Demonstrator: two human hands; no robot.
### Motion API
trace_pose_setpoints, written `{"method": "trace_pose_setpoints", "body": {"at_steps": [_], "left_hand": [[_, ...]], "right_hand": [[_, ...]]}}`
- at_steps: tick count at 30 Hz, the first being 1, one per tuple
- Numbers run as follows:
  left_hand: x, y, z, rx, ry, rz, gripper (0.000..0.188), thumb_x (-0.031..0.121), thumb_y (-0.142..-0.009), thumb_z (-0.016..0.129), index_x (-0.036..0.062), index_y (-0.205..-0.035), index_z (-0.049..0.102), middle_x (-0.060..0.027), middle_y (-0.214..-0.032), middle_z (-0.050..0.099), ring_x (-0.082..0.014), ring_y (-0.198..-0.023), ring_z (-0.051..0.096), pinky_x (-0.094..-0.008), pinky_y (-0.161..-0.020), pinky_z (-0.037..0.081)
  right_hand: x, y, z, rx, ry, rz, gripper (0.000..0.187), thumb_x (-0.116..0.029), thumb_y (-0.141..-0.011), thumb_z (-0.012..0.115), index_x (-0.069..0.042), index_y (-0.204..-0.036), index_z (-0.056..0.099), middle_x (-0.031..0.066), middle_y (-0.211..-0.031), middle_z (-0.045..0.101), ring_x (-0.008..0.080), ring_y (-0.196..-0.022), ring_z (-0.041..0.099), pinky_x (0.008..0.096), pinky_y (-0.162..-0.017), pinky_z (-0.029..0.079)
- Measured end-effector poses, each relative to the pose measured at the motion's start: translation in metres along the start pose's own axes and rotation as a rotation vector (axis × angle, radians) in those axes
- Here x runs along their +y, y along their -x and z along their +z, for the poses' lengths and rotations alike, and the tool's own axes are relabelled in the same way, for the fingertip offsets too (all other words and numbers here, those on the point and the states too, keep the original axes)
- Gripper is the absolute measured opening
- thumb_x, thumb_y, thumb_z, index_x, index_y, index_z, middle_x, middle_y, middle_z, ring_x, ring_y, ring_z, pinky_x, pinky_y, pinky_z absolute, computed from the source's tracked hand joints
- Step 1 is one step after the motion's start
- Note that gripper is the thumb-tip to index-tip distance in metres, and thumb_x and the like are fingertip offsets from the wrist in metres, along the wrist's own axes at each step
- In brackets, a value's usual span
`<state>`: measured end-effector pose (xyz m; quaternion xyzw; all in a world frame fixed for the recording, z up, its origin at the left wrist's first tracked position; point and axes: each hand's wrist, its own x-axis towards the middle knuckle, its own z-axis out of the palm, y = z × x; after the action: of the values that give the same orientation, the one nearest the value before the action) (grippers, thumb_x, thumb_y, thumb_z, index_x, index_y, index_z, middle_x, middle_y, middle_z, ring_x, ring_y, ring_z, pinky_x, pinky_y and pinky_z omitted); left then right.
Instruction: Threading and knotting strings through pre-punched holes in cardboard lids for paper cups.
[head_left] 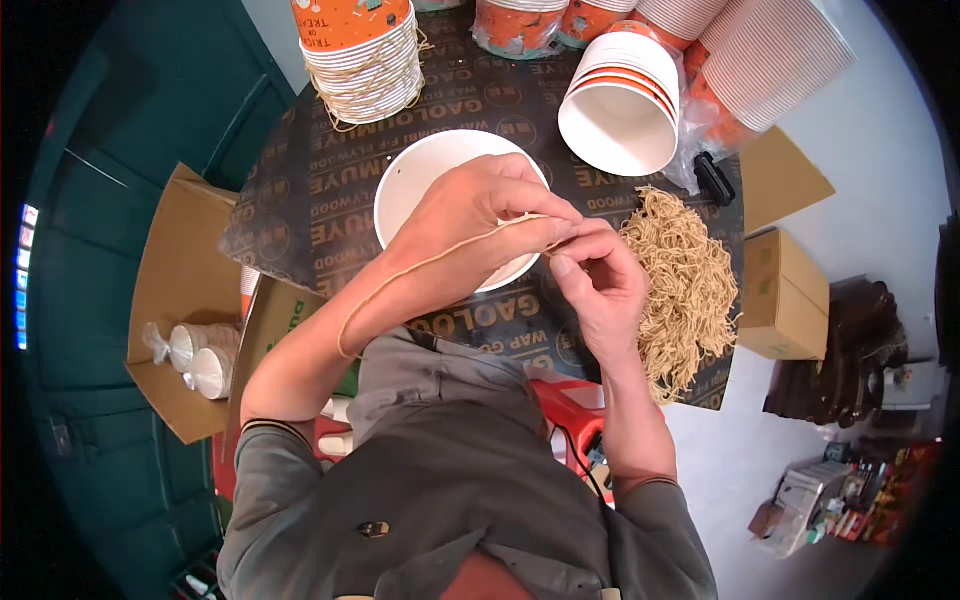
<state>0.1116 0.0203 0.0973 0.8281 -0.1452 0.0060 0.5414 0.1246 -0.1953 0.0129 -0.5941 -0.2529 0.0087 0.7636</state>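
Observation:
My left hand [480, 215] is closed, pinching one end of a thin tan cord [440, 261]. The cord trails back over that hand and along my left forearm, its loose end hanging near the wrist. Fingertip to fingertip with it, my right hand [605, 285] is closed too, pinching the same end of the cord. Just what the fingertips do there is hidden. Beneath my hands a white paper bucket [405, 180] sits on the table, its opening facing up and partly covered by my left hand. A tangled heap of tan cords [685, 300] lies right of my right hand.
A stack of orange and white buckets with cords [365, 75] stands at the far left. More nested buckets [620, 120] lie on their sides at the far right, near a black object [714, 180]. Cardboard boxes [185, 270] flank the dark printed tabletop [480, 95].

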Motion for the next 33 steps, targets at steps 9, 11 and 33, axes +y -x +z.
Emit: {"method": "trace_pose_setpoints", "body": {"at_steps": [9, 11, 33], "left_hand": [[-0.004, -0.011, 0.012, 0.018, -0.013, 0.113, 0.024, 0.023, -0.101, 0.079, 0.0065, -0.116, 0.089, -0.007, -0.105, 0.071, -0.0171, -0.101, 0.067, -0.0318, -0.087, 0.053], [-0.006, -0.012, 0.013, 0.012, -0.021, 0.125, 0.023, 0.023, -0.102, 0.079, 0.0058, -0.114, 0.089, -0.0068, -0.105, 0.07, -0.0169, -0.102, 0.067, -0.0317, -0.087, 0.053], [0.01, 0.016, -0.002, -0.048, -0.116, -0.098, 0.017, 0.016, -0.098, 0.08, 0.0026, -0.109, 0.082, -0.0083, -0.108, 0.073, -0.0199, -0.102, 0.068, -0.0348, -0.09, 0.054]], "right_hand": [[0.003, 0.006, 0.0, -0.068, 0.035, 0.014, 0.007, 0.005, -0.098, 0.078, -0.001, -0.101, 0.074, 0.006, -0.113, 0.073, 0.0133, -0.106, 0.068, 0.0299, -0.095, 0.054], [0.002, 0.006, 0.005, -0.063, 0.03, 0.045, 0.007, 0.005, -0.099, 0.078, -0.001, -0.101, 0.074, 0.0046, -0.11, 0.073, 0.0122, -0.103, 0.068, 0.029, -0.093, 0.054], [0.012, 0.004, 0.01, 0.094, 0.129, -0.224, 0.009, 0.004, -0.095, 0.081, -0.001, -0.101, 0.077, 0.0094, -0.116, 0.073, 0.0181, -0.107, 0.071, 0.0324, -0.093, 0.056]]}}
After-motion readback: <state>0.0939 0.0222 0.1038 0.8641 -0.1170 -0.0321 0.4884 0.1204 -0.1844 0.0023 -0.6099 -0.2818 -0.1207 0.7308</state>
